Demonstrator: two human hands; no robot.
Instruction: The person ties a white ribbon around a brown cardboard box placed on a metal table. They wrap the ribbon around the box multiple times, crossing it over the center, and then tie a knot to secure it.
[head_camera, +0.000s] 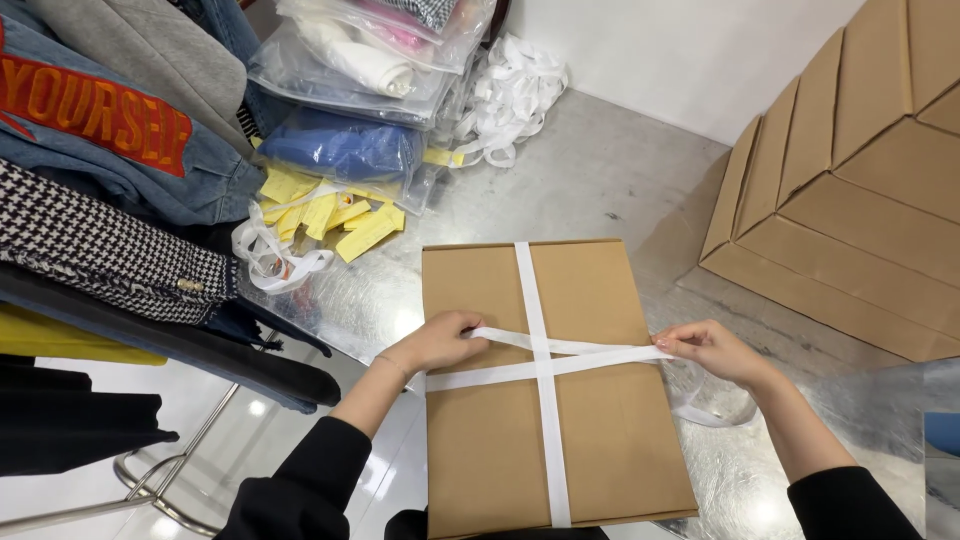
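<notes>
The left hand (440, 341) is pinching the white ribbon (545, 355) at the flat cardboard box's (500, 440) left edge; the right hand (712, 350) is pinching it closed-fingered at the right edge, the crossing lying between both sets of fingers.

Box (590, 420) on table (600, 180), ribbon (545, 365) crossed over it, bagged garments (350, 150) behind-left, stacked cartons (860, 190) right

We see our left hand (440, 340) and right hand (712, 350) spread well apart, fingers pinched shut in a grip, both forearms bare below black sleeves.
</notes>
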